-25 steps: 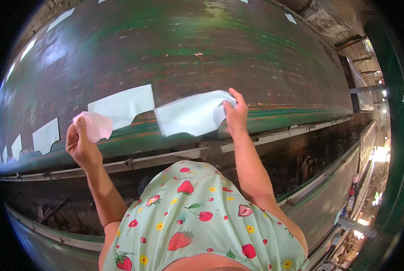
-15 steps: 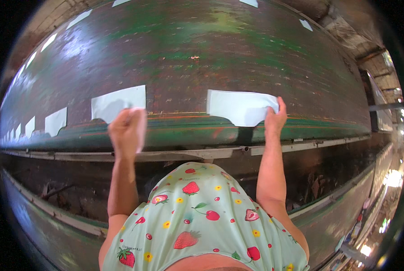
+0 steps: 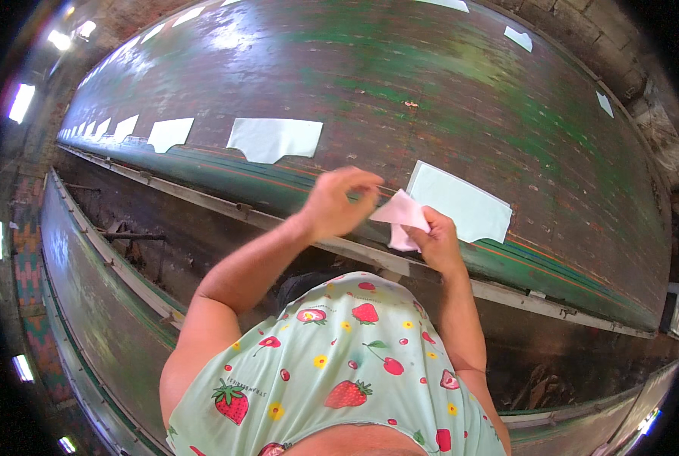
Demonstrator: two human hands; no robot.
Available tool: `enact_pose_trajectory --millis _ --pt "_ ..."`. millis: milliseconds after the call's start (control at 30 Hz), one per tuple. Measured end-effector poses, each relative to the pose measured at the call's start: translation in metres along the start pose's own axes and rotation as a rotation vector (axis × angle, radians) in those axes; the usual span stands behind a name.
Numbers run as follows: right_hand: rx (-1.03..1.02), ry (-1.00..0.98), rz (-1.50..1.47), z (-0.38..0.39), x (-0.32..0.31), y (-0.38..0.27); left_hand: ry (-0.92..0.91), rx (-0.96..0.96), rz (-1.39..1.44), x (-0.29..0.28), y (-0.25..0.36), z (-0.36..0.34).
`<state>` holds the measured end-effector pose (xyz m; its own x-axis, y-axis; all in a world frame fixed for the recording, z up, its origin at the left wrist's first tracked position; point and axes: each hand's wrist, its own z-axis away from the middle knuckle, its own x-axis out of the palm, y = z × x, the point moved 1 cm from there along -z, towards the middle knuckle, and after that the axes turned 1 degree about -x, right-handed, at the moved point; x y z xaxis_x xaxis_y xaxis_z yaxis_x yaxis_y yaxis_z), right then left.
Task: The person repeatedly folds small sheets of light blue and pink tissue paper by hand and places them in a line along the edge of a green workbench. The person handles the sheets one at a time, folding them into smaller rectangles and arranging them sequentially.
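A crumpled, pale pink piece of cloth is gripped between the thumb and fingers of my right hand. Just left of the cloth, my left hand hangs above the table's near edge, its fingers curved with a gap to the thumb and nothing seen in them. Beyond my right hand a white cut fabric piece with a shaped lower edge lies flat on the long green and brown table. Another white fabric piece lies flat to the left, beyond my left forearm.
Several more white pieces, one of them here, run in a row along the near edge to the far left. Others lie along the far edge. A metal rail borders the near side, with a dark gap and a second long table behind.
The pink cloth has passed from my left hand to my right. My right hand has let go of the white fabric piece's corner. The view has turned, showing more of the left side.
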<state>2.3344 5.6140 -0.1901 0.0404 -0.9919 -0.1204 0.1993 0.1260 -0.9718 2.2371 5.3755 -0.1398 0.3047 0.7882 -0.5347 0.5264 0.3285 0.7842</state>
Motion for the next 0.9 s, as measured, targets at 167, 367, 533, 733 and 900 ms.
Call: enact_pose_trajectory --millis 167,367,533,733,900 --pt "-0.074 0.280 -0.029 0.002 -0.012 -0.009 -0.300 -0.325 -0.958 -0.060 -0.132 -0.007" --pt "-0.088 0.372 0.060 -0.007 0.010 -0.029 -0.162 -0.187 -0.882 -0.083 -0.209 -0.007" --pt "-0.045 0.348 0.152 -0.011 0.042 -0.028 -0.054 -0.224 -0.454 -0.108 -0.234 -0.020" --pt "-0.020 0.334 0.202 -0.018 0.066 -0.024 -0.179 -0.571 0.047 -0.133 -0.253 -0.026" --pt "-0.027 0.365 0.244 -0.021 0.082 -0.026 -0.182 -0.646 0.185 -0.142 -0.252 -0.026"
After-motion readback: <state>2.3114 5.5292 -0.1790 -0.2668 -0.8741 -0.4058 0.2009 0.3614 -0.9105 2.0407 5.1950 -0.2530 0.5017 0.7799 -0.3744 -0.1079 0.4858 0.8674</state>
